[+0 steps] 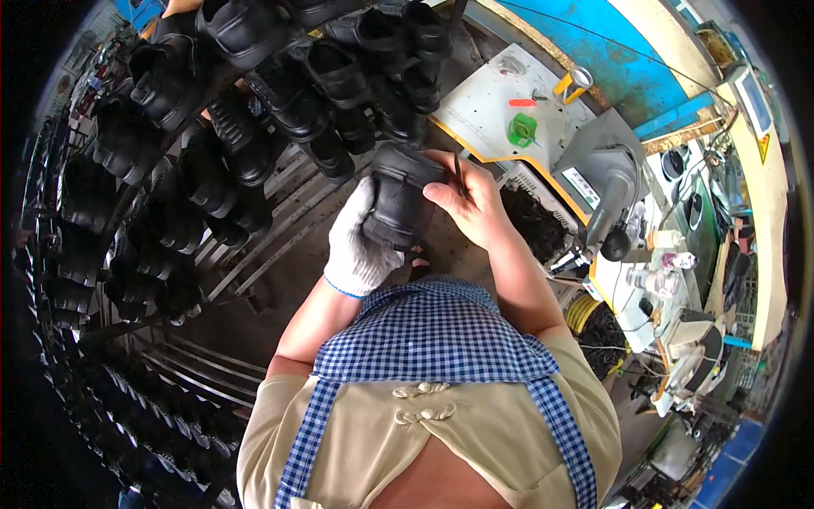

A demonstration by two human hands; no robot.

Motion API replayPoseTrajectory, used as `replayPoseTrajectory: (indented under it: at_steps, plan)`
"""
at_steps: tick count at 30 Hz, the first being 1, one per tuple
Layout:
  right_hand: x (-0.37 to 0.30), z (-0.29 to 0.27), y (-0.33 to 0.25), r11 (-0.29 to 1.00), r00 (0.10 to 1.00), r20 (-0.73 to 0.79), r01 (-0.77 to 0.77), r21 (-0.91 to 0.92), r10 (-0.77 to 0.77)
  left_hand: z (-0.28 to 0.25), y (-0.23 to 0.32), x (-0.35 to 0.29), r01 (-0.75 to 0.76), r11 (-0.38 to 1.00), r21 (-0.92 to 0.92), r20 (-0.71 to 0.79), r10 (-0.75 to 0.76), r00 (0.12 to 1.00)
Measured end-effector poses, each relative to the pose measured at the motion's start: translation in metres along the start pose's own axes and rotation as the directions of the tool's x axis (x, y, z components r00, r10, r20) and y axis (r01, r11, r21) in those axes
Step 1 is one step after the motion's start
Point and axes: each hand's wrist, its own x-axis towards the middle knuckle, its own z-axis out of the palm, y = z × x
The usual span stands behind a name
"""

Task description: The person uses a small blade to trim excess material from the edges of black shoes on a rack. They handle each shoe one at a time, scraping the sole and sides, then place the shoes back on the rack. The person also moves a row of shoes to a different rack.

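While the white-gloved left hand is curled snugly around a black shoe in the head view, up in front of the checkered apron, the bare right hand is mostly closed, thumb by the shoe's edge, with a slim dark tool tucked in its fingers. Loads of black shoes fill the racks on the left, btw.

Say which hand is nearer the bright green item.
Right: the right hand is left and short of the green item; the gloved left hand is farther left, holding the black shoe.
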Motion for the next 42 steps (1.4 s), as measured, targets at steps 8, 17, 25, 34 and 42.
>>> replayPoseTrajectory:
  at_steps: [8, 17, 25, 34, 42]
  plan:
    - [-0.038, -0.012, -0.027, 0.942, 0.992, 0.035, 0.128, -0.311, -0.123, -0.014, -0.023, 0.001, -0.225, 0.146, 0.963, 0.079, 0.646, 0.759]
    - [-0.048, -0.011, -0.046, 0.898, 0.985, 0.05, 0.172, -0.405, -0.166, -0.051, -0.053, 0.008, -0.122, -0.049, 0.991, 0.113, 0.792, 0.6]
    - [-0.045, -0.008, -0.047, 0.879, 0.981, 0.106, 0.195, -0.435, -0.165, -0.029, -0.057, 0.007, -0.396, 0.573, 0.717, -0.288, 0.761, 0.581]
    - [-0.044, 0.012, -0.042, 0.885, 0.978, 0.079, 0.21, -0.415, -0.195, 0.015, -0.056, 0.006, -0.342, 0.728, 0.594, -0.531, 0.674, 0.513]
    - [-0.039, 0.008, -0.045, 0.884, 0.98, 0.107, 0.196, -0.423, -0.166, 0.003, -0.055, 0.008, -0.286, 0.679, 0.676, -0.509, 0.711, 0.485]
